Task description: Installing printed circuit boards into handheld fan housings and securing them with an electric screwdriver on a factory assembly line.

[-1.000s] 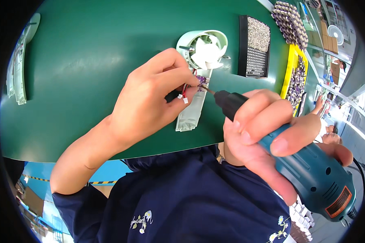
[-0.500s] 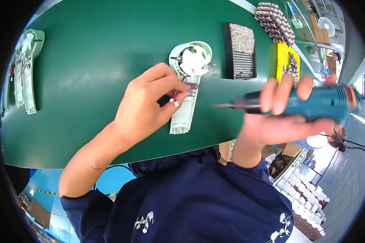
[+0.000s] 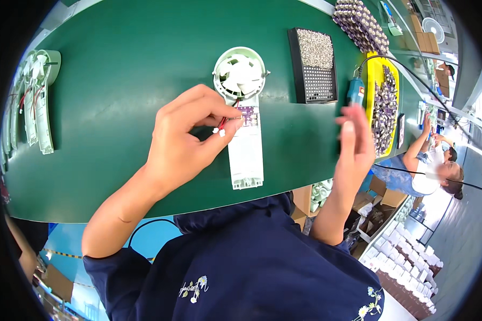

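A pale green handheld fan shell (image 3: 246,155) lies on the table with its white fan blades (image 3: 238,76) at the far end. A small purple circuit board (image 3: 249,115) sits in its handle. At the board's left edge my left hand (image 3: 190,134) pinches red and dark wires (image 3: 223,123), whose white plugs (image 3: 219,131) hang below the fingers. To the right, my right hand (image 3: 354,142) is slightly blurred, its fingers stretched out. Just past those fingertips is a teal electric screwdriver (image 3: 355,91) with a black cord; whether they still touch is unclear.
A black tray of screws (image 3: 315,67) stands right of the fan. Beyond it are a yellow bin of small parts (image 3: 385,107) and stacked purple boards (image 3: 360,25). More fan shells (image 3: 40,101) lie at far left. A co-worker (image 3: 428,166) sits at right.
My right hand has moved away from the fan and let go of the electric screwdriver, which is now by the yellow bin. My left hand stays at the board; the fan shell appears straighter.
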Demonstrator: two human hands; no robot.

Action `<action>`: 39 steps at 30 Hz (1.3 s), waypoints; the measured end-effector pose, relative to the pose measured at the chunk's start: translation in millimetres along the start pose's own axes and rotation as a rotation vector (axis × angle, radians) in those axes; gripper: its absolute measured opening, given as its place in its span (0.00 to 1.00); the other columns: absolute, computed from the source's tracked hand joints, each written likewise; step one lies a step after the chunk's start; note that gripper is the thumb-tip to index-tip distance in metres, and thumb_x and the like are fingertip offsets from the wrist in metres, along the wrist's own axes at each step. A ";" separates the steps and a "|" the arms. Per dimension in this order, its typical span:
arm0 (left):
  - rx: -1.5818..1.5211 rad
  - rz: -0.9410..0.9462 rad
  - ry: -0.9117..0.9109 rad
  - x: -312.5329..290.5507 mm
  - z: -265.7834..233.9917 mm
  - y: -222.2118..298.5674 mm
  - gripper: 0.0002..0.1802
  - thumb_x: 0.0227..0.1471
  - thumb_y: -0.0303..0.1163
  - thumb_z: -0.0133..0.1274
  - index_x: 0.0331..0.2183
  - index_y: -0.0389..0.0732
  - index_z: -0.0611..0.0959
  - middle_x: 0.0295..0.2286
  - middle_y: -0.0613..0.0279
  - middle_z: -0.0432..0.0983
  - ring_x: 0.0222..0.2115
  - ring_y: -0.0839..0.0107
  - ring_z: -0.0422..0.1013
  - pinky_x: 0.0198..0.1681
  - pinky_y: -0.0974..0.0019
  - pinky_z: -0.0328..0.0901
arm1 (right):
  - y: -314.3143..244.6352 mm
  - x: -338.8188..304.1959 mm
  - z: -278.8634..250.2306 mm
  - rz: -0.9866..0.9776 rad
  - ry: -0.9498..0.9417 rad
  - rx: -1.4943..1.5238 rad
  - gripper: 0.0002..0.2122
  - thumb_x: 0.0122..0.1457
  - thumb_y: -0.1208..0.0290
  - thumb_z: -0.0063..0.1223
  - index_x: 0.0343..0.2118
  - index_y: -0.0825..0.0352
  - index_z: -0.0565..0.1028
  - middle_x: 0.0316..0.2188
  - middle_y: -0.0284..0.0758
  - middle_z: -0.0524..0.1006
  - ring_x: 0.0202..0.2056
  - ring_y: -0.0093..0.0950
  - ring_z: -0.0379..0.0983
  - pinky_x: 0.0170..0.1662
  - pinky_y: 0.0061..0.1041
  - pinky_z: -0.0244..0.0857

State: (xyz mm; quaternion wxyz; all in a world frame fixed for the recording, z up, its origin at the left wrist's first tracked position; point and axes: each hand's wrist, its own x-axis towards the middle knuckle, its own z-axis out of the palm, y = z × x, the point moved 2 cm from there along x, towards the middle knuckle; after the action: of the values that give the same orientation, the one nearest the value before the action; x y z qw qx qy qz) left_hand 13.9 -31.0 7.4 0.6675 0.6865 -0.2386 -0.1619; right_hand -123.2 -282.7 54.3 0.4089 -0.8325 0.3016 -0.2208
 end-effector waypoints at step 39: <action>-0.071 0.011 -0.027 -4.0 0.4 -5.0 0.23 0.47 0.12 0.62 0.47 0.36 0.78 0.33 0.58 0.76 0.33 0.69 0.77 0.37 0.67 0.78 | -67.5 -8.4 91.5 -0.417 -0.658 0.162 0.13 0.57 0.84 0.62 0.46 0.69 0.82 0.41 0.35 0.77 0.31 0.18 0.72 0.32 0.18 0.67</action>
State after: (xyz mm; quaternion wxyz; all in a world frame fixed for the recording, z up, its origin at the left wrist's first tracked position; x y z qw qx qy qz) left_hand 10.8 -29.2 2.0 0.6891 0.6587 -0.2454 -0.1762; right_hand -51.3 -194.3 56.3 0.4945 -0.8672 -0.0393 -0.0438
